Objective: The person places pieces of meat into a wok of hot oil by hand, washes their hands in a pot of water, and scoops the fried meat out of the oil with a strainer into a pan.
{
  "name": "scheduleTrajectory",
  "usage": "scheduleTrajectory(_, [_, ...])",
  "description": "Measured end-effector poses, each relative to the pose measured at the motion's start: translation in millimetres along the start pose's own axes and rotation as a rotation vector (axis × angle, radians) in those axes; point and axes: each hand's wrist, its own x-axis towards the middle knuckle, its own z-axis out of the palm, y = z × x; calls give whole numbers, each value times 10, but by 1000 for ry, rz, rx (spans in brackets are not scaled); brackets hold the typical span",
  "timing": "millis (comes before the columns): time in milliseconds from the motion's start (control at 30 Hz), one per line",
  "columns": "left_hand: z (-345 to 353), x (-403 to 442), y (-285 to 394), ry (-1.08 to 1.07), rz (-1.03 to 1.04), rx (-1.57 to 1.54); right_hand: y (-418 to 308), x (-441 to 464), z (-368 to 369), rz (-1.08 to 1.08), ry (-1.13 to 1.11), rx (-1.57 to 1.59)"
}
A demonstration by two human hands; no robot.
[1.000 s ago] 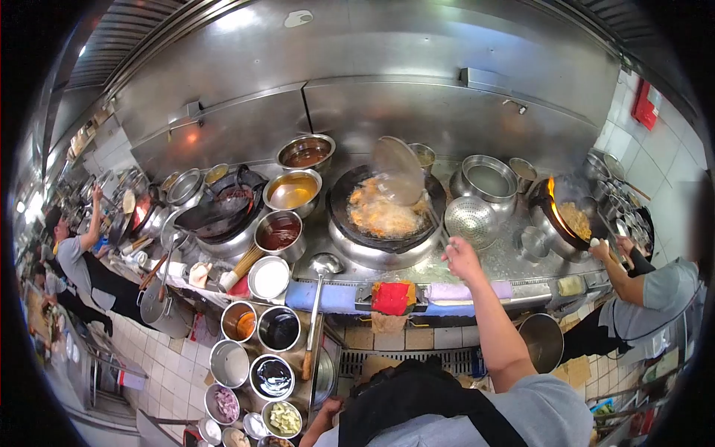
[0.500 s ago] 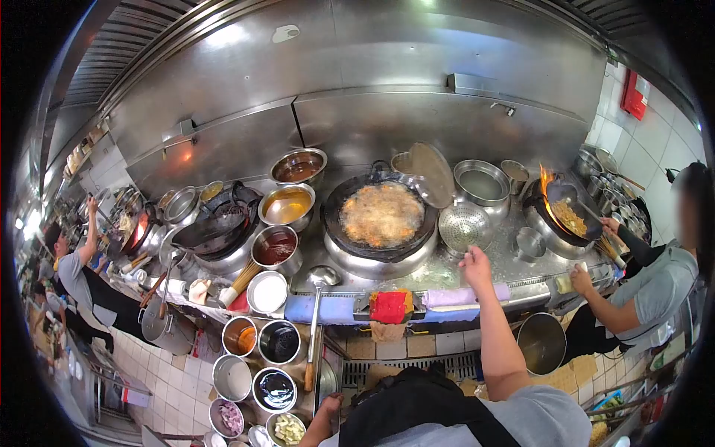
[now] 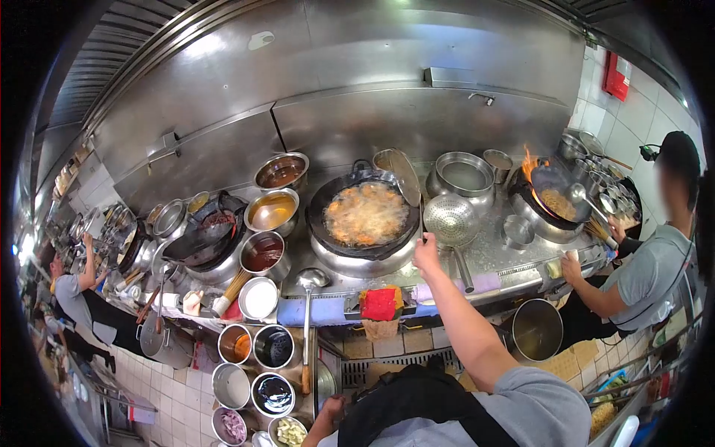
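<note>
My right hand [image 3: 427,254] is closed around the thin handle of a round, flat skimmer [image 3: 404,179]. The skimmer's disc is tilted up at the right rim of a black wok [image 3: 320,223], seen nearly edge-on. Orange-brown pieces of food [image 3: 366,214] bubble in pale, foaming oil in that wok. Right of my hand, a perforated ladle [image 3: 450,220] rests on the stove with its handle toward me. Low beside my body is my left hand [image 3: 333,407], near the container stand; its fingers are mostly hidden.
A long-handled ladle [image 3: 312,279] lies left of a red cloth [image 3: 378,304]. Bowls of sauce [image 3: 272,214] and several seasoning pots [image 3: 273,346] stand left. At right, a co-worker [image 3: 655,261] handles a flaming wok [image 3: 555,197]. A large pot [image 3: 538,330] stands below the counter.
My right hand has moved left and closed on the skimmer's handle. The skimmer's disc has turned more edge-on. The co-worker's ladle has come into view over the flaming wok.
</note>
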Motion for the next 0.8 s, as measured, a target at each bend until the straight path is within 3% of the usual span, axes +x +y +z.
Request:
scheduleTrajectory(67, [16, 94, 21, 70, -223, 166, -442, -227, -80, 448, -144, 475])
scheduleTrajectory(100, [31, 129, 68, 75, -226, 165, -526, -275, -91, 451, -158, 549])
scheduleTrajectory(133, [35, 140, 198, 162, -459, -60, -486, -256, -92, 453, -164, 547])
scheduleTrajectory(167, [12, 140, 368, 250, -689, -291, -389, -196, -110, 508, -223, 798])
scheduleTrajectory(200, [-19, 118, 510, 255, -692, -293, -324, -146, -131, 560, -282, 1050])
scheduleTrajectory(267, [-178, 99, 935, 95, -823, -154, -423, -141, -230, 582, -249, 1051])
scheduleTrajectory(467, [248, -391, 456, -52, -714, -132, -565, -33, -595, 658, -175, 1120])
scheduleTrajectory(800, [34, -181, 645, 42, -934, -145, -618, 354, -1002, 474, -289, 883])
